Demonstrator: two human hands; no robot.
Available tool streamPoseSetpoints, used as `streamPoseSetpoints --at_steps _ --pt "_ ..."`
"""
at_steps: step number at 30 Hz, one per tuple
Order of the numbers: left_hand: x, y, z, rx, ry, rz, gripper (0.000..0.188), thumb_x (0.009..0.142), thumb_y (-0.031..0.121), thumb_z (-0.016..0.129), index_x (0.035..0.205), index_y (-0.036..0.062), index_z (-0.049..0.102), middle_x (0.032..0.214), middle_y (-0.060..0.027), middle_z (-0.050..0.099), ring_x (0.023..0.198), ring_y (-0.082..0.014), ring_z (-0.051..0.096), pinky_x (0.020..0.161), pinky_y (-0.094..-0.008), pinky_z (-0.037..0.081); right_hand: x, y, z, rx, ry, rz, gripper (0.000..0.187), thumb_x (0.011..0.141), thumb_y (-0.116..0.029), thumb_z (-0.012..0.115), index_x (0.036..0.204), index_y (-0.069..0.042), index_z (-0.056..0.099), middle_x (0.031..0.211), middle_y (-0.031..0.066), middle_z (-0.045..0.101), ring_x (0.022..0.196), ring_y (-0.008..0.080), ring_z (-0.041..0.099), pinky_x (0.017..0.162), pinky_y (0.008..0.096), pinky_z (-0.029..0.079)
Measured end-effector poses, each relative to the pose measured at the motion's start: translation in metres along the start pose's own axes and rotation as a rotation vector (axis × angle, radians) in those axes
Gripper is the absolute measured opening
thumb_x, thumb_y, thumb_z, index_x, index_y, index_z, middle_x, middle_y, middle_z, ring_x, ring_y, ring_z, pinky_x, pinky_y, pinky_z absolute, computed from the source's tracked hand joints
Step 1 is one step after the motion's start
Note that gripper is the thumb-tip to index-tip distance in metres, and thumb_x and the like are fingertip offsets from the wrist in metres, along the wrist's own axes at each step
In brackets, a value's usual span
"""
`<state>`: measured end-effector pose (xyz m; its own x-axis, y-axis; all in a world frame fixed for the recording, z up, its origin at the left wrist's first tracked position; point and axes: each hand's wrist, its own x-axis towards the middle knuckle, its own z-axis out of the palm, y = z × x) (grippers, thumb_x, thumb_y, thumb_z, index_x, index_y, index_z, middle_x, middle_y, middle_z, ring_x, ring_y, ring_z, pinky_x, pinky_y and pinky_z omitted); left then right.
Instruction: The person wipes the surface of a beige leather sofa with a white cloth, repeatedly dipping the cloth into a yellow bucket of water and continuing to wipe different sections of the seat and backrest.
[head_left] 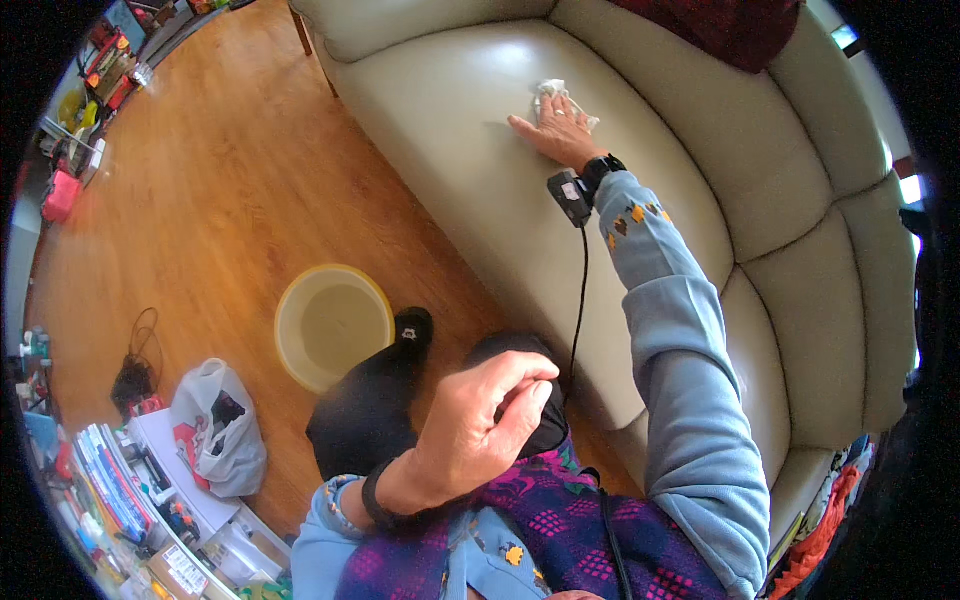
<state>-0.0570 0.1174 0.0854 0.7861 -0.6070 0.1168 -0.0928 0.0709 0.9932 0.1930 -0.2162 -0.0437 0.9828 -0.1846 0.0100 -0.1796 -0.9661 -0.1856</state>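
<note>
On the seat of a beige leather sofa [430,110], my right hand [562,128] lies flat over a crumpled white cloth [552,88]. Its fingers are stretched out and the thumb points away to the left; part of the cloth is hidden under the palm. My left hand [480,425] is held in front of my lap, away from the sofa. Its fingers are curled in toward the thumb, and I see nothing in them. A yellow-rimmed round basin [283,318] with what looks like cloudy water stands on the floor beside my foot.
A small black device [570,198] at my right wrist trails a black cable [583,300]. At the lower left are a white plastic bag [240,455] and a row of books [112,480]. A dark red cloth [720,25] drapes over the sofa back. The floor is wooden.
</note>
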Motion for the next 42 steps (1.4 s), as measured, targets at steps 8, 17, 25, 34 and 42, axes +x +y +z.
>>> streamPoseSetpoints --at_steps 8,17,25,34,42 --pt "0.000 0.001 -0.019 0.013 0.044 -0.042 0.014 0.090 0.001 0.063 0.105 0.0004 0.063 0.076 -0.0065 0.059 0.064 -0.0099 0.053 0.059 -0.0245 0.045 0.035 -0.112 0.034 -0.071 -0.022 -0.264 0.105 0.087 -0.079 0.029 0.155 0.000 0.013 0.162 0.0208 0.010 0.151 0.0334 0.005 0.120 0.0541 0.004" --pt "0.005 -0.001 -0.020 0.030 0.063 -0.057 0.013 0.095 0.005 0.057 0.105 0.0001 0.064 0.071 -0.0016 0.061 0.066 -0.0072 0.058 0.061 -0.0227 0.047 0.022 -0.122 0.036 -0.084 0.082 -0.293 0.087 0.096 -0.063 0.031 0.153 0.001 0.020 0.161 0.0202 0.018 0.150 0.0337 0.012 0.121 0.0495 0.011" --pt "0.012 -0.012 -0.019 -0.075 0.173 -0.097 0.013 0.098 0.009 0.055 0.103 0.0006 0.064 0.069 0.0014 0.057 0.065 -0.0055 0.055 0.060 -0.0219 0.045 -0.019 -0.068 0.019 -0.081 0.126 -0.028 0.076 0.098 -0.050 0.034 0.151 0.004 0.025 0.158 0.0236 0.024 0.148 0.0364 0.021 0.119 0.0482 0.016" --pt "0.034 -0.032 -0.009 -0.069 0.215 0.003 0.012 0.098 0.011 0.056 0.098 0.0017 0.064 0.066 0.0012 0.056 0.060 -0.0058 0.053 0.054 -0.0224 0.043 -0.134 0.068 -0.013 0.003 0.067 0.344 0.066 0.096 -0.045 0.041 0.143 0.002 0.035 0.149 0.0285 0.035 0.139 0.0448 0.033 0.113 0.0547 0.027" --pt "0.045 -0.047 0.001 0.045 0.253 0.045 0.013 0.097 0.011 0.057 0.095 0.0008 0.064 0.065 -0.0003 0.058 0.058 -0.0069 0.055 0.052 -0.0234 0.045 -0.235 0.178 0.023 -0.145 0.127 0.389 0.071 0.099 -0.047 0.035 0.144 0.007 0.033 0.151 0.0317 0.031 0.140 0.0467 0.030 0.115 0.0509 0.028"
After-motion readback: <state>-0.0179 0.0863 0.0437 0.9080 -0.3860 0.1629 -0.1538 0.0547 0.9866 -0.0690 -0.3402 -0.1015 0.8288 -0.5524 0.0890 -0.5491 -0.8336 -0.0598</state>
